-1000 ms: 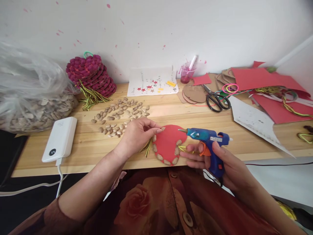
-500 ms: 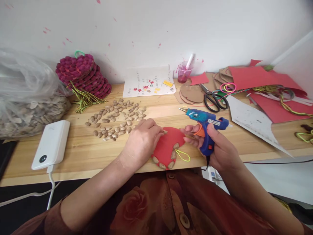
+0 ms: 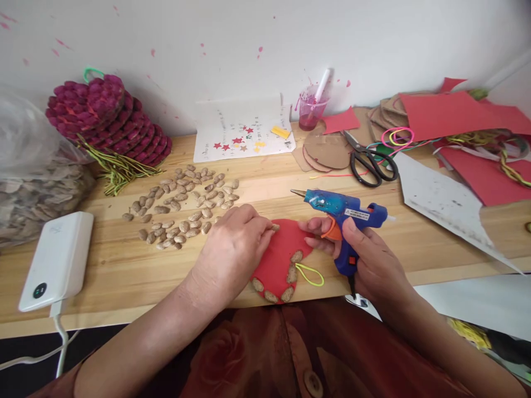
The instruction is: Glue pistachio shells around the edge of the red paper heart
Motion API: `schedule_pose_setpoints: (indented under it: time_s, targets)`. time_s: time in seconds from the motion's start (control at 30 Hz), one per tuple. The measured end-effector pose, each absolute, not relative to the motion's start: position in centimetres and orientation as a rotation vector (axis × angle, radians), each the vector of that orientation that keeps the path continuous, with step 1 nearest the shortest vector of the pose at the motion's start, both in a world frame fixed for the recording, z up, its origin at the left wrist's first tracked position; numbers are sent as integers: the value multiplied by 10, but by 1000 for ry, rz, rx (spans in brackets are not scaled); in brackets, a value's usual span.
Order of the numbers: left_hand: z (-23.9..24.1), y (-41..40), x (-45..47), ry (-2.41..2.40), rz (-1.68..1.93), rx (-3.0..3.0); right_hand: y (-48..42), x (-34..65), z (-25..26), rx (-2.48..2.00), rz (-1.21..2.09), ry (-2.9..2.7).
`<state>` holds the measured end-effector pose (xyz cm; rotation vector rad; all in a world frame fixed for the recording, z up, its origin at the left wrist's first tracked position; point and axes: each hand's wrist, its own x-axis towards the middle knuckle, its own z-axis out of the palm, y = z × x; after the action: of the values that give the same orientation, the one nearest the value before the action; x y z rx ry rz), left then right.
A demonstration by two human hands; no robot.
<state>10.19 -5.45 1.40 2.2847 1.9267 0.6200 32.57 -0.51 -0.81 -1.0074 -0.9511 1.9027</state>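
Observation:
On a red heart-shaped piece (image 3: 282,249) near the table's front edge, several peanut shells (image 3: 292,272) line the lower and right border. A yellow-green cord loop (image 3: 311,275) sticks out at its right. My left hand (image 3: 238,249) is closed, pinching a peanut shell (image 3: 275,227) at the upper left part of the heart. My right hand (image 3: 369,249) grips a blue hot glue gun (image 3: 342,213) with an orange trigger, its nozzle pointing left above the table. Fingertips of that hand reach the heart's right edge. Loose peanut shells (image 3: 182,204) lie spread to the left.
A white power bank (image 3: 58,260) with a cable and a plastic bag of shells (image 3: 41,193) stand left. Behind are a purple shell-covered craft (image 3: 112,116), a sticker sheet (image 3: 244,130) and a pink cup (image 3: 311,113). Scissors (image 3: 369,160), cardboard (image 3: 327,149) and red paper (image 3: 452,119) lie right.
The camera view has shifted slightly. My left hand still pinches the shell at the heart's upper left, and my right hand keeps the glue gun in nearly the same place.

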Motion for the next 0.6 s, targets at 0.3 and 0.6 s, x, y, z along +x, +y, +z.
schedule_pose_setpoints:
  time_s: [0.3, 0.6]
  targets:
    - [14, -51, 102, 1947, 585, 2312, -5, 325, -8, -1086, 1909, -948]
    - [12, -50, 102, 1969, 557, 2328, -5, 325, -7, -1054, 1928, -940]
